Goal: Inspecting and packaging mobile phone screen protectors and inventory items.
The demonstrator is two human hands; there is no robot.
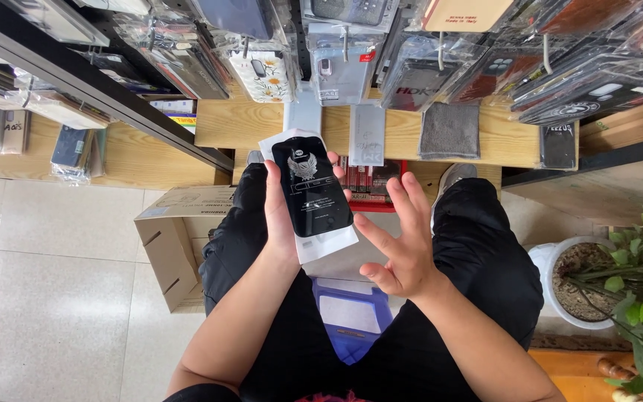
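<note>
A flat black-and-white packet (pixel 312 195) stands upright in the left hand (pixel 280 216), face toward the camera as if for inspection, above the lap. The right hand (pixel 405 242) hovers beside it, fingers spread, holding nothing. Below, a blue bin (pixel 351 316) holds what may be paper; a cardboard box (pixel 173 246) sits alongside.

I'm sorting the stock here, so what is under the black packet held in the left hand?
Under the black packet are the left hand gripping it, the person's black trousers, and lower down a blue box. What lies directly behind the packet is covered.
</note>
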